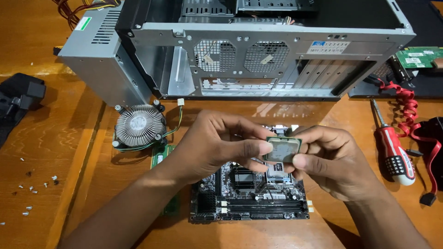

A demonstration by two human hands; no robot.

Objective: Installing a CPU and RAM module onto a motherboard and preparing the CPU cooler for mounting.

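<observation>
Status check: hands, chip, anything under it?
Left hand and right hand both pinch the chip by its edges. Held above the motherboard. Nothing blocking.

Warm, even light; sharp focus; soft glare on the table [295,109].

Centre of frame: small square processor chip [282,149], pinched at its edges between left hand [217,143] and right hand [330,159], above a black motherboard [251,196] that lay flat on the wooden table [69,152]. Upper frame: opened grey computer case [258,50]. Left of centre: round finned cooler [138,125]. Lower left: loose screws [30,189]. Right: red-handled screwdriver [392,150], beside a red cable [410,110].
</observation>
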